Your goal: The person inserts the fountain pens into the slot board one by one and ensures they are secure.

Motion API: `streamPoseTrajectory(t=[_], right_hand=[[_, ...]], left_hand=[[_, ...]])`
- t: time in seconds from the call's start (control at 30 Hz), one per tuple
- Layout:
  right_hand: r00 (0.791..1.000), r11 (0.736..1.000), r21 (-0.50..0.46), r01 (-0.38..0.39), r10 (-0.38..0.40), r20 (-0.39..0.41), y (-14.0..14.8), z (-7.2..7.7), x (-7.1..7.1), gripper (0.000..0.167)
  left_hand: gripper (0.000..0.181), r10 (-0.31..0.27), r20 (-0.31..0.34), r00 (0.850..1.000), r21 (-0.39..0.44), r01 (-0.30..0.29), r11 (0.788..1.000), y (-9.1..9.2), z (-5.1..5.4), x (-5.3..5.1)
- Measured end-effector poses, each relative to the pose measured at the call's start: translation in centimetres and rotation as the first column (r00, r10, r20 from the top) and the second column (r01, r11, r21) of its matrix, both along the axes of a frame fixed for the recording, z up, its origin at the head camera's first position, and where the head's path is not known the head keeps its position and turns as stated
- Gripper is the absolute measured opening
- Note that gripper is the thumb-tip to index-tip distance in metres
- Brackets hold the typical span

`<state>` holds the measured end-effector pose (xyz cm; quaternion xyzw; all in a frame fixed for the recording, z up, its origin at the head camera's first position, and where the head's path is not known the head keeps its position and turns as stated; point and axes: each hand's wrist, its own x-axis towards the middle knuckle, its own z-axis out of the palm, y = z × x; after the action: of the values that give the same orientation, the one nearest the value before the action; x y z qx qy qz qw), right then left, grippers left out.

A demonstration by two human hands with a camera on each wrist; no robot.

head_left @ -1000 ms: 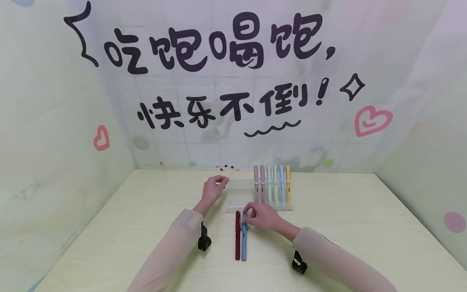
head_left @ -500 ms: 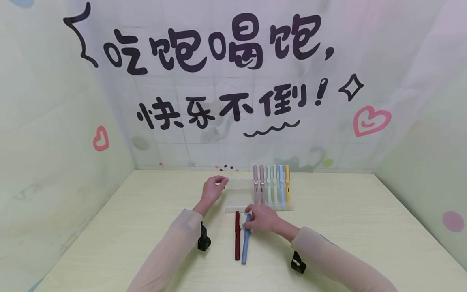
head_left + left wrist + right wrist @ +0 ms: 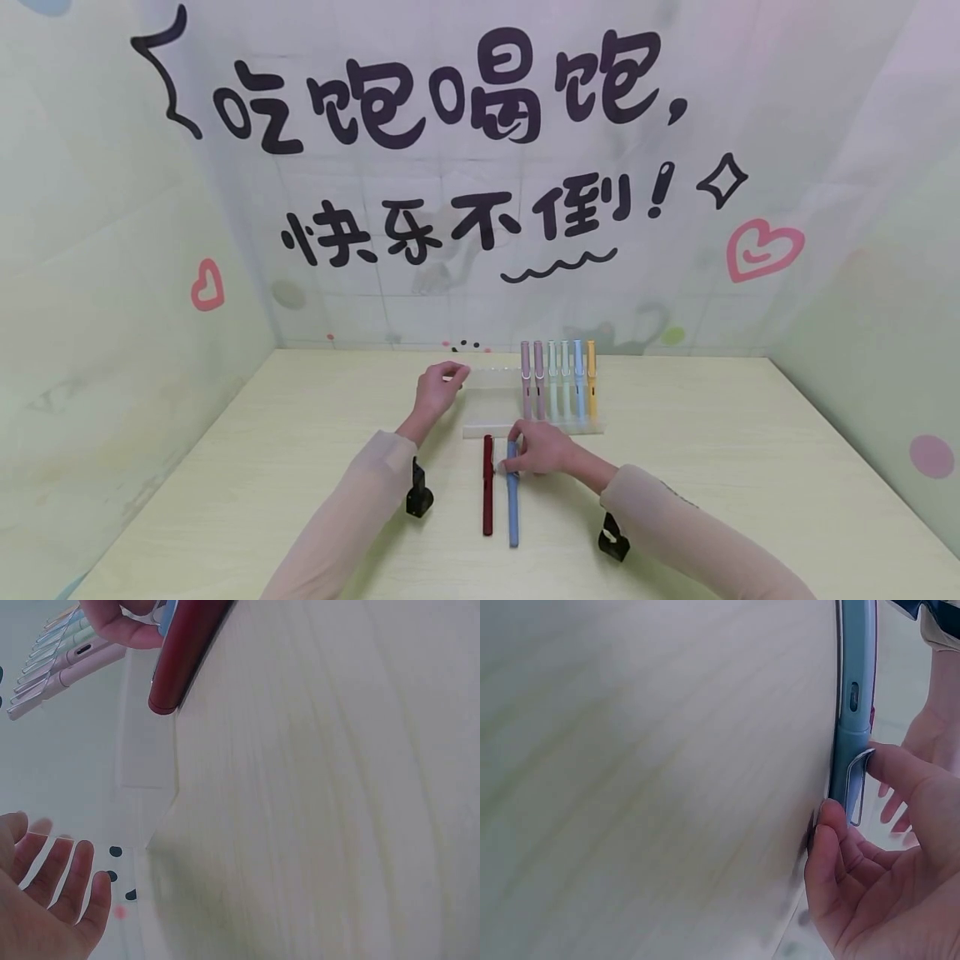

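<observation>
My right hand (image 3: 546, 447) pinches a blue pen (image 3: 513, 508) near its cap end, thumb by the silver clip. In the right wrist view this pen (image 3: 859, 667) lies along the tabletop. Left of it lies a dark red pen (image 3: 488, 492), apart and roughly parallel. A clear pen stand (image 3: 491, 404) stands behind both pens. My left hand (image 3: 438, 390) pinches the stand's upper left edge between thumb and index finger; in the left wrist view the other fingers of this hand (image 3: 56, 892) are spread behind the clear panel.
Upright in the stand's right part are several pens: two mauve (image 3: 539, 379), two pale green (image 3: 552, 379), one light blue (image 3: 579, 375) and one yellow-orange (image 3: 592, 379). A pale wood tabletop (image 3: 712, 450) lies under everything. A printed cloth wall (image 3: 450, 317) rises behind.
The blue pen has shifted right, away from the red pen, and slightly toward me in my right hand. It slanted midway and is nearly straight now. My left hand has stayed put.
</observation>
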<state>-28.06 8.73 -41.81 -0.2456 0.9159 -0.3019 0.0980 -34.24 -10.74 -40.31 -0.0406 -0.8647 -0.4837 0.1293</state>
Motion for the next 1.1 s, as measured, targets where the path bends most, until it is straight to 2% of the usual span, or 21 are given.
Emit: streamPoseTrajectory(t=[0.23, 0.3, 0.43, 0.57, 0.77, 0.87, 1.1], right_hand=[[0.996, 1.0, 0.025, -0.01, 0.012, -0.093, 0.1, -0.1, 0.1, 0.02], [0.995, 1.0, 0.018, -0.011, 0.013, -0.097, 0.2, 0.0, 0.1, 0.019], [0.997, 1.0, -0.017, -0.02, 0.019, -0.073, 0.5, 0.2, 0.0, 0.018], [0.999, 0.996, -0.077, -0.036, 0.035, -0.015, 0.7, 0.5, -0.1, 0.017], [0.998, 0.99, -0.14, -0.026, 0.035, 0.059, 1.1, 0.8, -0.4, 0.026], [0.998, 0.985, -0.174, -0.021, 0.032, 0.061, 1.3, 0.8, -0.6, 0.031], [1.0, 0.975, -0.223, -0.028, 0.03, 0.004, 1.5, 0.8, -0.8, 0.031]], left_hand=[[0.026, -0.002, 0.007, 1.0, 0.003, 0.002, 1.0, 0.0, 0.0, 0.1], [0.026, -0.003, 0.006, 1.0, 0.005, 0.003, 1.0, 0.0, 0.1, 0.1], [0.026, -0.002, 0.009, 1.0, 0.006, 0.002, 1.0, 0.0, 0.1, 0.2], [0.025, -0.003, 0.007, 1.0, 0.013, 0.003, 1.0, 0.0, 0.0, 0.0], [0.024, -0.02, 0.0, 1.0, 0.032, 0.02, 0.999, -0.1, -0.2, -0.2], [0.024, -0.021, -0.002, 1.0, 0.032, 0.021, 0.999, -0.1, -0.2, -0.2], [0.025, -0.019, -0.008, 1.0, 0.019, 0.019, 1.0, -0.1, -0.2, -0.2]])
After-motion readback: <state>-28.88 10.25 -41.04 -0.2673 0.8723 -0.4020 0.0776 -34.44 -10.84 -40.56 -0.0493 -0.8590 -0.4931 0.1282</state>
